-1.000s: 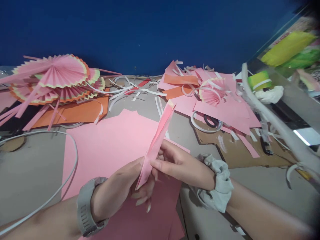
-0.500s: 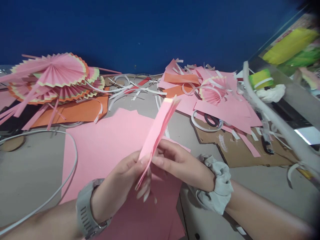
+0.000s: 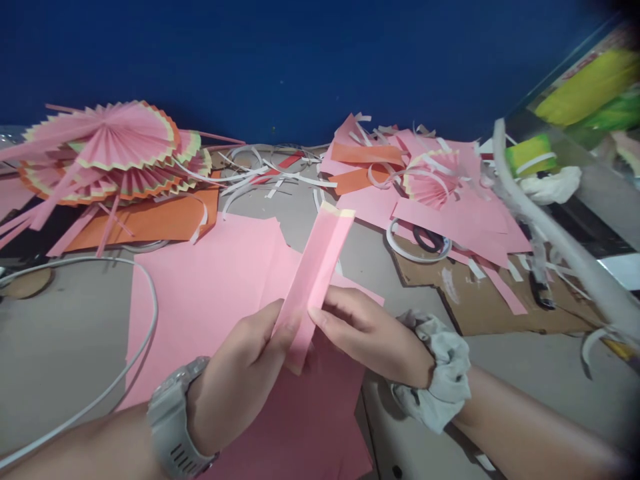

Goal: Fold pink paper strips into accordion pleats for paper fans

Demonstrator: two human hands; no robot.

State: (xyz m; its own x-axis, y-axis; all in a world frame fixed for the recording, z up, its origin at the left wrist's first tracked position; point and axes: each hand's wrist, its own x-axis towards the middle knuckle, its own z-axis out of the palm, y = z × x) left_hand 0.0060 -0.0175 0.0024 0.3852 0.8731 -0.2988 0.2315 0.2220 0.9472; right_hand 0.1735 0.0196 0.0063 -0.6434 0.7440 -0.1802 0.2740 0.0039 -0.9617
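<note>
At the upper right, blurred, a yellow packet (image 3: 583, 90) and a green packet (image 3: 617, 117) sit together; whether a container holds them I cannot tell. The folded pink paper (image 3: 320, 260) is a long, narrow, pleated piece, slanting with its far end to the right. A lengthwise crease runs between two visible faces, the right one lighter, and the far end carries a pale yellow border. It is held above the pink sheets (image 3: 210, 280) lying on the bench (image 3: 60, 360). The left hand (image 3: 245, 373) grips it near its lower end, thumb across the front and fingers mostly hidden. The right hand (image 3: 367, 330) pinches its right edge, thumb tip on the paper and the other fingers curled behind. Beyond, to the left, pleated paper fans (image 3: 125, 137) with yellow and orange zigzag rims lie piled partly over an orange sheet (image 3: 150, 223); to the right, pink and orange scraps (image 3: 450, 227) overlap brown cardboard (image 3: 475, 310)
</note>
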